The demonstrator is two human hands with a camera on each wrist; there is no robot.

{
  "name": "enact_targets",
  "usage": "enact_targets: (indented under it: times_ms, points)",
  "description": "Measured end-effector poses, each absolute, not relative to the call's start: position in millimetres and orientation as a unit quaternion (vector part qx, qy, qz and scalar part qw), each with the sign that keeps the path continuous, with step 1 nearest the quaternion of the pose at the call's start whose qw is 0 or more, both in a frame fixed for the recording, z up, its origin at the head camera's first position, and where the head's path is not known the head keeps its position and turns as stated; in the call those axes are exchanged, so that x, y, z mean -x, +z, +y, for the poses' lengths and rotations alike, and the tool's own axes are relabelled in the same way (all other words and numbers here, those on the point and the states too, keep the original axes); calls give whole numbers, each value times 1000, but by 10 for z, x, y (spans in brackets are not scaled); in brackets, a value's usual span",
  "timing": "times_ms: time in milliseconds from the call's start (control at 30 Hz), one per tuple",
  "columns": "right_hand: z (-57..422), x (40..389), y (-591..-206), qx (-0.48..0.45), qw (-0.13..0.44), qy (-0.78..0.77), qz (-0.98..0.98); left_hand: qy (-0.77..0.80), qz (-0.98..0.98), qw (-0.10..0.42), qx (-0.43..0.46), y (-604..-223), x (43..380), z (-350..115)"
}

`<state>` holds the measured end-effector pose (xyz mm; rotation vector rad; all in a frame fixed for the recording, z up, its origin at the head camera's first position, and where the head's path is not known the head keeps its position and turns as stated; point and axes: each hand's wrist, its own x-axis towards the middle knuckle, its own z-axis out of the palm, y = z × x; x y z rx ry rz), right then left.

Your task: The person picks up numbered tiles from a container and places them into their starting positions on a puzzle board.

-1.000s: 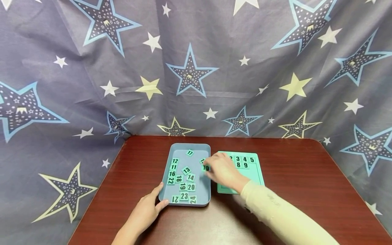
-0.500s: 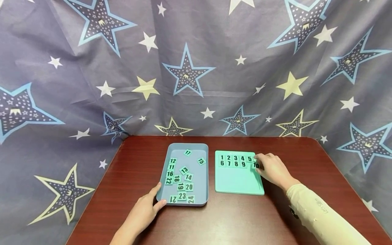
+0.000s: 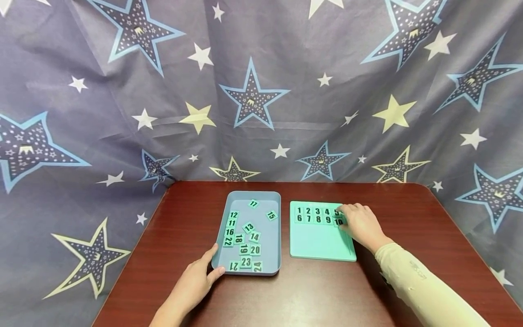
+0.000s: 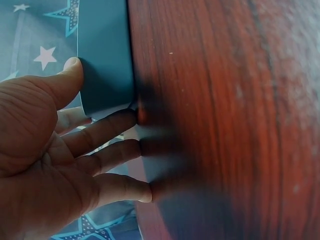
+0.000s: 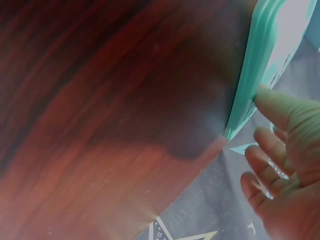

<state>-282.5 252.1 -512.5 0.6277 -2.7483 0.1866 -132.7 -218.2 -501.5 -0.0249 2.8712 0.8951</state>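
My left hand holds the near left corner of a blue-grey tray, thumb at the front rim, index finger along the left side. In the left wrist view the other fingers spread out against the table. Several green tiles with black numbers lie in the tray, among them the 13 tile and the 15 tile. My right hand pinches the 10 tile at the right end of the second row on a green board. Its fingertips partly cover the 5 tile.
Tiles 1 to 9 stand in two rows along the board's top. Tray and board sit side by side on a reddish-brown wooden table. Behind the table's far edge hangs a grey star-patterned cloth.
My right hand has carried the 10 tile from the tray rightward to the board, where it now sits beside the 9. My left hand has stayed at the tray's corner.
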Motion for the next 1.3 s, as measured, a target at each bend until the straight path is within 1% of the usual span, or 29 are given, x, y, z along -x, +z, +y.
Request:
enact_targets:
  times_ms: [100, 267, 533, 767, 900, 1067, 1300]
  points:
    - [2506, 2849, -5126, -202, 156, 65, -965, 296, 953, 68, 9, -5015, 1327, -2188]
    - [2479, 2860, -5138, -176, 131, 74, -973, 296, 953, 67, 7, -5028, 1329, -2198]
    - [2492, 2830, -5121, -173, 105, 95, -975, 298, 952, 71, 9, -5006, 1335, -2194]
    - [2401, 2767, -5039, -203, 118, 108, -966, 297, 952, 76, 9, -5009, 1335, -2197]
    - [2201, 2745, -4924, -224, 131, 127, -957, 297, 952, 74, 8, -5014, 1328, -2204]
    - [1821, 2706, -4788, -267, 145, 159, -939, 298, 952, 71, 7, -5010, 1324, -2202]
    - [1144, 2599, -4600, -331, 121, 179, -918, 298, 953, 64, 6, -4994, 1319, -2185]
